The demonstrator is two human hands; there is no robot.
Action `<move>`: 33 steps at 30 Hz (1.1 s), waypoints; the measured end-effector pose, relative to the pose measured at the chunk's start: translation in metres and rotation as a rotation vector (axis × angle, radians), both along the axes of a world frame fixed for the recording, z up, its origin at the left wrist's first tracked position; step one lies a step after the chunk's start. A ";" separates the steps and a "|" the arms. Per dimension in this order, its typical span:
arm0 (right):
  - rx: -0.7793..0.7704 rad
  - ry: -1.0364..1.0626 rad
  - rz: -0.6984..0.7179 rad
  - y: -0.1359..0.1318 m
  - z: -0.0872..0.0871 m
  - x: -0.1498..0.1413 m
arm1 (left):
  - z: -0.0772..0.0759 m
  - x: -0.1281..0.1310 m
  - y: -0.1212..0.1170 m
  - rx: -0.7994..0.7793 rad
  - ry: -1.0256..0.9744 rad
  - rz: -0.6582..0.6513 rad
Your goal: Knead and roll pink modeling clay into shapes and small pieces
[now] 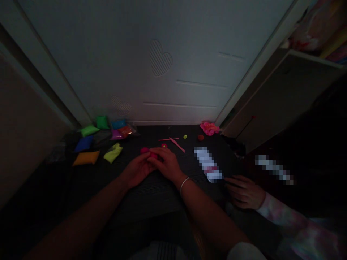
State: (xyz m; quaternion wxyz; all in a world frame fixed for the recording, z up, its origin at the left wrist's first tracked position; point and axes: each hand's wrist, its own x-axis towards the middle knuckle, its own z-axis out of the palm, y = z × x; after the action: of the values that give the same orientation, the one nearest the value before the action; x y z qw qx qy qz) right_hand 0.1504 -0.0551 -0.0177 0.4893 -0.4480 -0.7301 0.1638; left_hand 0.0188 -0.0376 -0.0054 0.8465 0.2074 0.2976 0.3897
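Note:
My left hand [138, 169] and my right hand [167, 163] meet over a dark table [151, 195]. Both pinch a small lump of pink clay [153, 155] between their fingertips. A second pink clay lump [144, 150] lies just beyond my left fingers, and a small pink clay disc [164, 146] sits past my right hand. A thin bracelet circles my right wrist. The scene is very dark.
Several coloured clay packets [86, 158] lie at the back left. Pink modelling sticks [176, 143], a yellow-green bit [185, 136], a red ball [200, 137] and a pink clay flower [209, 128] lie behind. Another person's hand [244, 191] rests at the right edge.

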 end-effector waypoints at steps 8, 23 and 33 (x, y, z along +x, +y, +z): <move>0.013 0.003 0.001 0.000 0.002 0.000 | -0.001 0.000 0.001 0.028 0.009 -0.012; -0.042 0.057 0.010 -0.001 0.001 0.000 | -0.007 -0.006 0.002 0.077 -0.044 -0.018; -0.030 0.118 0.018 -0.004 0.006 -0.001 | -0.010 -0.009 0.003 0.089 -0.005 -0.045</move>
State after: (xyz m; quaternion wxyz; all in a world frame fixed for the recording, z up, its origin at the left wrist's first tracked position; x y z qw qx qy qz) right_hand 0.1494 -0.0586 -0.0120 0.5232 -0.4384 -0.7015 0.2050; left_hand 0.0102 -0.0349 -0.0154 0.8457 0.2503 0.2731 0.3841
